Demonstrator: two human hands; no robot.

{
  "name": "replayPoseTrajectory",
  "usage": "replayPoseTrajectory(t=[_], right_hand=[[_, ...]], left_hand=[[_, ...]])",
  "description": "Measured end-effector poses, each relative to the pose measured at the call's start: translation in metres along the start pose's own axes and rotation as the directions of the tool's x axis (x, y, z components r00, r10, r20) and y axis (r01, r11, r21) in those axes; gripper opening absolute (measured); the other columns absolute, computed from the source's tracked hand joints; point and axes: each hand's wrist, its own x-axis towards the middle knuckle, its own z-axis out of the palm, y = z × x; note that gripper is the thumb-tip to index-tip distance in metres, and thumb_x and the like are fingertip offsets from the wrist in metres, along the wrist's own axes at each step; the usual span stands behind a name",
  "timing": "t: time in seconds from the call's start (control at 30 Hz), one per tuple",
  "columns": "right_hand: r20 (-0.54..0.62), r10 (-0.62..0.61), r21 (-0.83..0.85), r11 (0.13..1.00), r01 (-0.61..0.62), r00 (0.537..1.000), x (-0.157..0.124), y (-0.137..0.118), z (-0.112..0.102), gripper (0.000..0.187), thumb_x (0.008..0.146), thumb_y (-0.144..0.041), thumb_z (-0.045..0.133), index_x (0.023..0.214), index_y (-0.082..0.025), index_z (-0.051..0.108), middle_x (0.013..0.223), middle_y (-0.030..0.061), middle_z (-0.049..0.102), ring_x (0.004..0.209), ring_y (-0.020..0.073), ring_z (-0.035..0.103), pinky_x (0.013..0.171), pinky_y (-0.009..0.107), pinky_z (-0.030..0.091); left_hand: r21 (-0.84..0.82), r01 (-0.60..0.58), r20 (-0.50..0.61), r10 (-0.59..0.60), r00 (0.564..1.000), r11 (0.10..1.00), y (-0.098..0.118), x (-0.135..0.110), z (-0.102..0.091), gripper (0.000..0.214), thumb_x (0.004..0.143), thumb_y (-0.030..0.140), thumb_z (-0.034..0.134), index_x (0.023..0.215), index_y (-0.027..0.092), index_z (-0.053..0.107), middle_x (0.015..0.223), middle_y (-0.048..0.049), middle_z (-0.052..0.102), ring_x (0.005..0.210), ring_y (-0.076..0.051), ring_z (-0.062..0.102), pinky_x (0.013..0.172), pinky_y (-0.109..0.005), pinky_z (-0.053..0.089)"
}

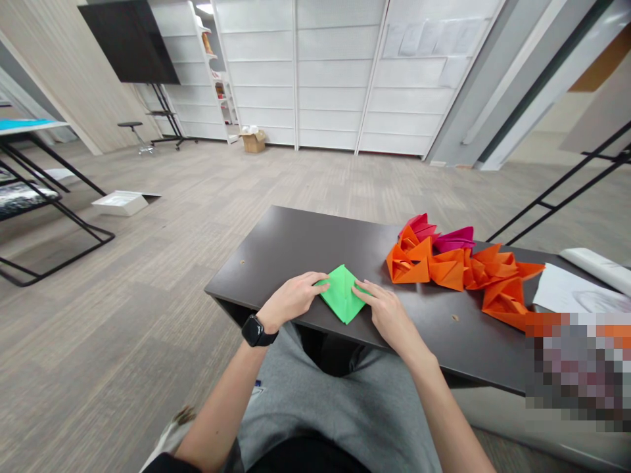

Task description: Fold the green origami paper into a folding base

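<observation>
A folded green paper (342,292), diamond-shaped, lies near the front edge of a dark table (296,243). My left hand (292,299), with a black watch on the wrist, pinches the paper's left corner with fingers pressed together. My right hand (384,310) presses down on its right corner, fingertips flat on the fold. Both hands rest on the table top on either side of the paper.
A heap of folded orange paper shapes (473,276) with some pink ones (444,235) lies to the right. White sheets (572,292) sit at the table's right end. My grey-clad lap is under the table edge. A black frame table (34,197) stands at far left.
</observation>
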Motion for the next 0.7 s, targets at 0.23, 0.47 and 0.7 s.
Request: replayPoseTrajectory(t=[0.23, 0.47, 0.7], right_hand=[[0.056, -0.129, 0.016, 0.992, 0.128, 0.990, 0.012, -0.007, -0.009, 0.069, 0.084, 0.007, 0.032, 0.145, -0.021, 0.050, 0.155, 0.0077, 0.045, 0.145, 0.0226, 0.038, 0.110, 0.049, 0.044], [0.055, -0.125, 0.034, 0.992, 0.123, 0.991, 0.013, -0.009, -0.005, 0.059, 0.090, 0.000, 0.036, 0.141, -0.024, 0.055, 0.151, 0.0085, 0.051, 0.140, 0.0242, 0.046, 0.107, 0.048, 0.046], [0.073, -0.108, 0.039, 0.994, 0.105, 0.991, 0.012, -0.010, -0.006, 0.058, 0.088, 0.000, 0.038, 0.136, -0.024, 0.060, 0.147, 0.0076, 0.055, 0.139, 0.0239, 0.048, 0.107, 0.047, 0.045]], left_hand=[[-0.027, -0.037, 0.068, 0.039, 0.997, 0.999, -0.003, -0.002, 0.001, 0.047, 0.091, 0.000, 0.043, 0.132, 0.015, 0.059, 0.144, -0.0084, 0.058, 0.135, -0.018, 0.053, 0.117, -0.034, 0.042], [-0.072, -0.009, 0.035, 0.012, 0.999, 0.997, -0.001, -0.002, 0.001, 0.047, 0.088, -0.001, 0.043, 0.128, 0.015, 0.061, 0.141, -0.0095, 0.060, 0.134, -0.018, 0.054, 0.116, -0.035, 0.044], [-0.074, 0.009, 0.062, -0.004, 0.998, 0.997, 0.004, 0.003, -0.006, 0.043, 0.087, 0.001, 0.044, 0.124, 0.014, 0.062, 0.141, -0.0114, 0.060, 0.132, -0.021, 0.056, 0.114, -0.036, 0.045]])
